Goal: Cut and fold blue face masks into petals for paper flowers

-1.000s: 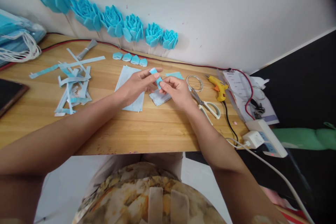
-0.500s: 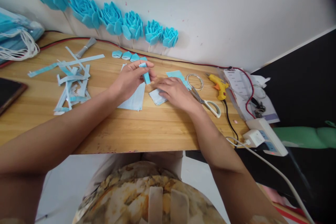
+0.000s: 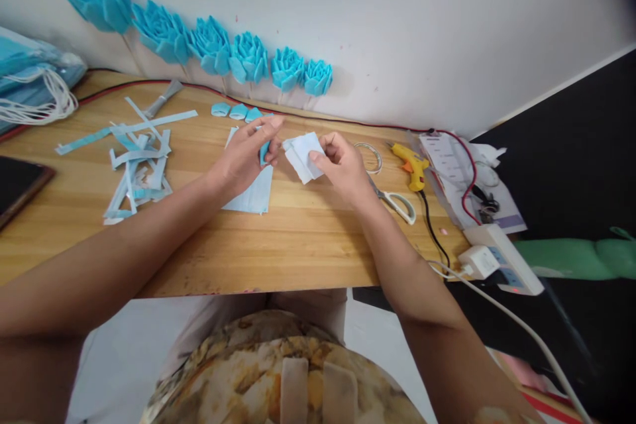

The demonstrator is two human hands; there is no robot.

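Right hand (image 3: 344,164) above wooden table (image 3: 298,252), fingers pinching layered pale-blue fabric squares (image 3: 305,155). Left hand (image 3: 244,156) nearby, fingers curled round a small blue strip (image 3: 264,153).

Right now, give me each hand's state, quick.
Left hand: fingers curled, holding a small blue piece, thumb extended.
Right hand: closed, pinching pale sheets between thumb and fingers.
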